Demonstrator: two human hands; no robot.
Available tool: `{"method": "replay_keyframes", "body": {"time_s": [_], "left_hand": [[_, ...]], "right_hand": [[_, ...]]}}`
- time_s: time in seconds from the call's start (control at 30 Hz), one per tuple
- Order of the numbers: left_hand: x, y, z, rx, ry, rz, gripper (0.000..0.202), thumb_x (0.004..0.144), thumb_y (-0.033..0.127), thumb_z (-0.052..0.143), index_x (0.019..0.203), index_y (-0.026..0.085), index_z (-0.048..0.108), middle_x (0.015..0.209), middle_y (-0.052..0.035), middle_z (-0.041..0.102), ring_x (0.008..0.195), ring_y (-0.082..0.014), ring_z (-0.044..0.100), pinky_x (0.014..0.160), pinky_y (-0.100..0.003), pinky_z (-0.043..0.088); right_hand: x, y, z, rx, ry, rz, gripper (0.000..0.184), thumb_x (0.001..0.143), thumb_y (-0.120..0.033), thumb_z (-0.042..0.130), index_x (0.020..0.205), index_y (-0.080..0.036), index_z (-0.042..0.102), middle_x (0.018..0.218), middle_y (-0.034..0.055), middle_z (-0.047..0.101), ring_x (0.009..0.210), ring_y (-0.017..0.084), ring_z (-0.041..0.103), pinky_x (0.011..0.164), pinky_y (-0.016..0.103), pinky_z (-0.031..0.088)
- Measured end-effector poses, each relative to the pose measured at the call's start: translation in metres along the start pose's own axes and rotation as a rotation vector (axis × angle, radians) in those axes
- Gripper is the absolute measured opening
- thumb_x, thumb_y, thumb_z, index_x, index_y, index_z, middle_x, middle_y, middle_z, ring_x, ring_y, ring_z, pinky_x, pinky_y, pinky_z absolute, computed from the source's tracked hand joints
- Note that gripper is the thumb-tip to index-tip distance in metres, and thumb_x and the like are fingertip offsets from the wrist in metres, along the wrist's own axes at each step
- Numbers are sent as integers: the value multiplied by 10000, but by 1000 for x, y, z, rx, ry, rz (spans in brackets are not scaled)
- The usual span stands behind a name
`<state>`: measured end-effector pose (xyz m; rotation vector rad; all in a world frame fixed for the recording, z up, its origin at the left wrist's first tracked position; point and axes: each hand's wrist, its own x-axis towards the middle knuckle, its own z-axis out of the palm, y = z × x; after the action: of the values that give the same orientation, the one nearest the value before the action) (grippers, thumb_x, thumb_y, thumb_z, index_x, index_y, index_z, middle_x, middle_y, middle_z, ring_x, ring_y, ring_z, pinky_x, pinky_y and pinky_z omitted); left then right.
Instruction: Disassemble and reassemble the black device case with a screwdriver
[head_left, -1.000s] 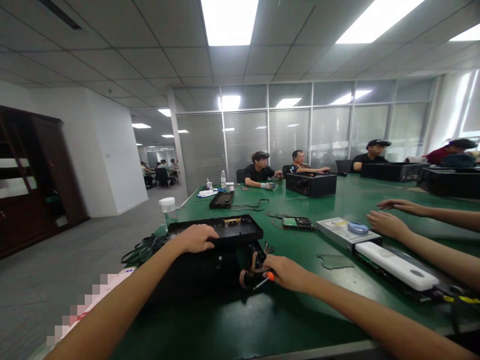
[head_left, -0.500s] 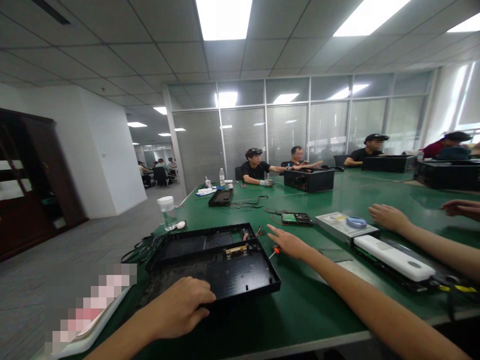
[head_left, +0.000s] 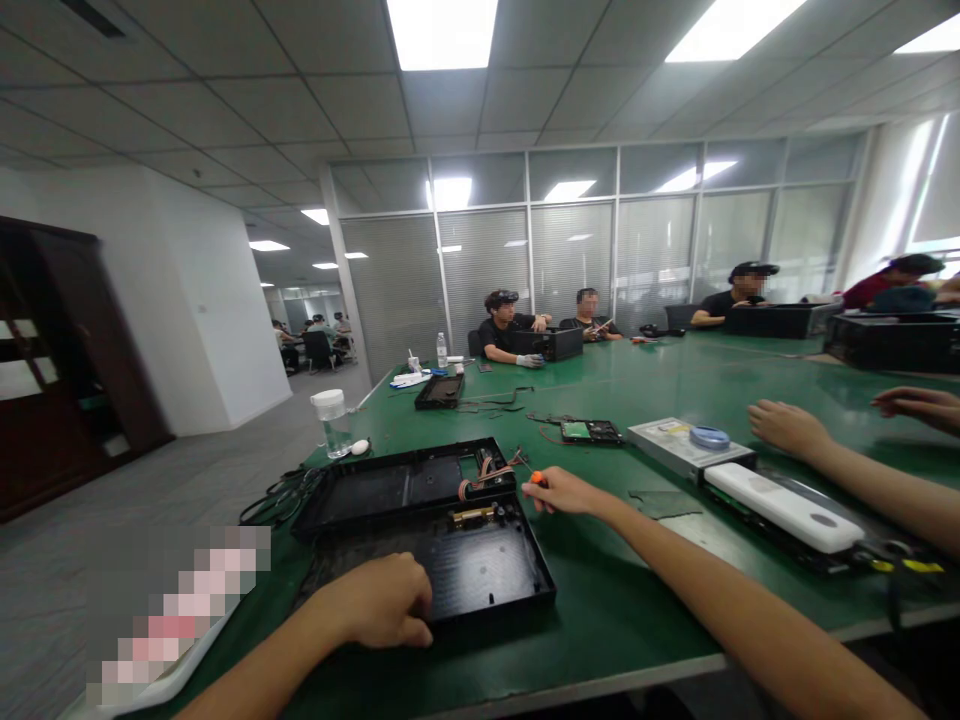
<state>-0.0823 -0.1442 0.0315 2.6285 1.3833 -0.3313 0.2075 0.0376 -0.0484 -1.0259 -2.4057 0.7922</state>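
Shallow black plastic case (head_left: 480, 575), open, its two tray-like halves lying flat at the near-left corner of the green bench (head_left: 615, 600); matt inner surface, low rim all round. Contents: one bundle of grey-and-red ribbon cable (head_left: 484, 472) in the far half; one small brass-coloured connector strip (head_left: 472, 517) where the halves join. Left hand (head_left: 382, 600): fingers curled tight on the case's near rim, holding it down. Right hand (head_left: 566, 492): closed around a small orange-handled screwdriver (head_left: 535, 478), just beside the case's far right edge. Further right along the bench: flat silver drive unit (head_left: 667, 445) bearing a blue ring (head_left: 709, 436); long white oblong device (head_left: 780, 505); a co-worker's hand (head_left: 787, 428) just beyond the drive unit. Left edge: clear plastic bottle with white cap (head_left: 331, 420); tangle of black cables (head_left: 281, 495).
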Motion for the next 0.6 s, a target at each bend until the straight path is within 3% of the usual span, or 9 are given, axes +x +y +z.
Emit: {"method": "replay_keyframes", "body": {"time_s": [0.07,0.1,0.17,0.23,0.33,0.43,0.6], "left_hand": [[25,-4,-15,-58,-71,52,312,728,480,566,828,201,667,694,-18,634,610,-164,566,531,-225,390],[41,-5,-22,-79,-43,115,318,741,478,556,874,208,657,720,-12,634,616,-153,563,534,-216,390],[78,-6,-29,-43,154,204,272,747,397,585,933,204,633,780,-13,629,686,-147,563,620,-213,402],[115,-6,-26,56,316,291,255,724,310,627,958,209,622,874,-31,616,826,-175,548,736,-234,396],[155,-8,-8,161,378,389,174,733,258,615,897,206,642,910,-49,591,891,-205,520,767,-262,399],[170,-8,11,189,405,404,138,791,206,524,810,167,655,849,-66,578,823,-202,527,733,-276,411],[161,0,21,132,449,469,166,773,129,479,822,150,637,911,-64,574,840,-177,530,768,-254,413]], "right_hand": [[1,-10,8,10,-36,8,449,837,-488,364,735,-118,598,632,30,614,452,87,493,485,198,386],[2,-13,10,-1,-39,12,450,831,-490,376,703,-119,596,621,29,610,446,84,486,481,196,380],[2,-14,12,-24,-24,18,447,824,-487,394,667,-121,595,583,21,595,437,81,473,476,192,367],[2,-10,10,-38,18,28,438,822,-481,401,666,-124,603,540,10,573,426,82,460,465,190,352],[1,3,2,-59,108,40,445,819,-478,404,643,-126,613,490,0,539,428,87,454,467,192,346],[0,15,-5,-67,162,34,452,818,-476,403,637,-125,622,470,-5,522,434,90,454,477,191,350],[-3,18,-11,-86,215,8,430,812,-459,417,661,-122,638,512,0,549,438,87,445,463,190,332]]}}
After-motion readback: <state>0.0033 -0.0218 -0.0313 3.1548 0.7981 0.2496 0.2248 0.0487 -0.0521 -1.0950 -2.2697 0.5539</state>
